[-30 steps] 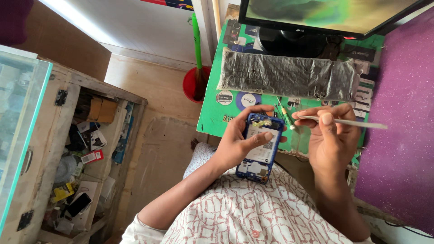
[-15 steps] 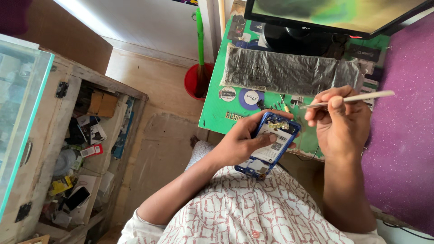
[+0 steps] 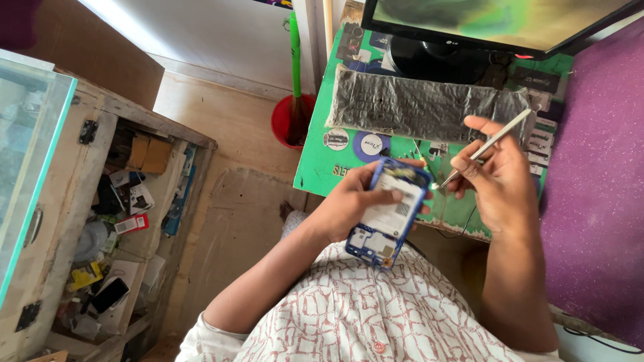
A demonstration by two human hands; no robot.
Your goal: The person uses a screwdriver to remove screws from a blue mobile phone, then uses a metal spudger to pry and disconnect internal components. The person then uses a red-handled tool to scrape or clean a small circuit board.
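Single head cam, looks steeply down, close over lap and green desk [image 3: 322,171] edge.

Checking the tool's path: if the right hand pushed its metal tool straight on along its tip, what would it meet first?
Probably the opened blue phone in the left hand; the right hand aims the thin metal tool at its top corner, though depth is unclear.

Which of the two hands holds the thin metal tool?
The right hand pinches the thin silver metal tool. The left hand grips the opened blue phone instead.
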